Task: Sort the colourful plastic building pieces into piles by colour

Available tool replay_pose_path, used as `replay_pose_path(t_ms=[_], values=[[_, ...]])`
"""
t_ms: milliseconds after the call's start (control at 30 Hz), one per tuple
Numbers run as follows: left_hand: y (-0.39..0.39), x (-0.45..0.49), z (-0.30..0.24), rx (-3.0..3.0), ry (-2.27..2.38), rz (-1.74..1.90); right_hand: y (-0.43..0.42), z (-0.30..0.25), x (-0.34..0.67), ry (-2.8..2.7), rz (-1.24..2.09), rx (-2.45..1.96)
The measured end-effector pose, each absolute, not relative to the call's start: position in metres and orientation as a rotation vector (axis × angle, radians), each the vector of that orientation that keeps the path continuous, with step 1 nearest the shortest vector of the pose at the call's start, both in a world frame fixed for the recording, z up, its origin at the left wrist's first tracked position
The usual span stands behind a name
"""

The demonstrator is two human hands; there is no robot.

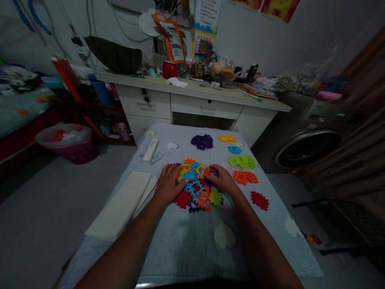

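A mixed heap of notched plastic gear-like pieces (190,175) lies in the middle of the cloth-covered table, in blue, yellow, orange, red, green and purple. My left hand (170,185) rests against the heap's left side, fingers spread and thumb apart. At the heap's right edge, my right hand (223,179) has its fingers curled, with an orange notched piece (206,171) at thumb and fingertips. Sorted by colour around it are piles of purple pieces (202,142), yellow pieces (227,139), blue pieces (235,149), green pieces (242,161), orange pieces (246,177) and red pieces (260,200).
On the table's left are a folded pale cloth (122,204) and a white box-like strip (150,150) with a cord. Behind stands a cluttered white desk (207,106). A washing machine (300,136) is at right, a pink lined bin (70,146) at left.
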State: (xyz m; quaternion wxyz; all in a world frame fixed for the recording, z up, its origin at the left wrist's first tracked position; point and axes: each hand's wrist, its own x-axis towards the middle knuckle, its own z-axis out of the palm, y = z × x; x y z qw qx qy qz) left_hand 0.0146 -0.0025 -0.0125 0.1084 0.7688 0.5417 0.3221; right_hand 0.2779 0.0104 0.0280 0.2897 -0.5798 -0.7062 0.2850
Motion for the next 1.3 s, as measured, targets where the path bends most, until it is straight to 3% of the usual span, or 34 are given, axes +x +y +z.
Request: replay_pose_path(t_ms=[367,1300], values=[[-0.002,0.012,-0.009,2.292,1.553,0.902,0.013,0.011,0.282,-1.796,0.816,-1.445],[-0.002,0.013,-0.009,2.292,1.601,0.812,0.015,0.012,0.291,-1.885,0.395,-1.514]])
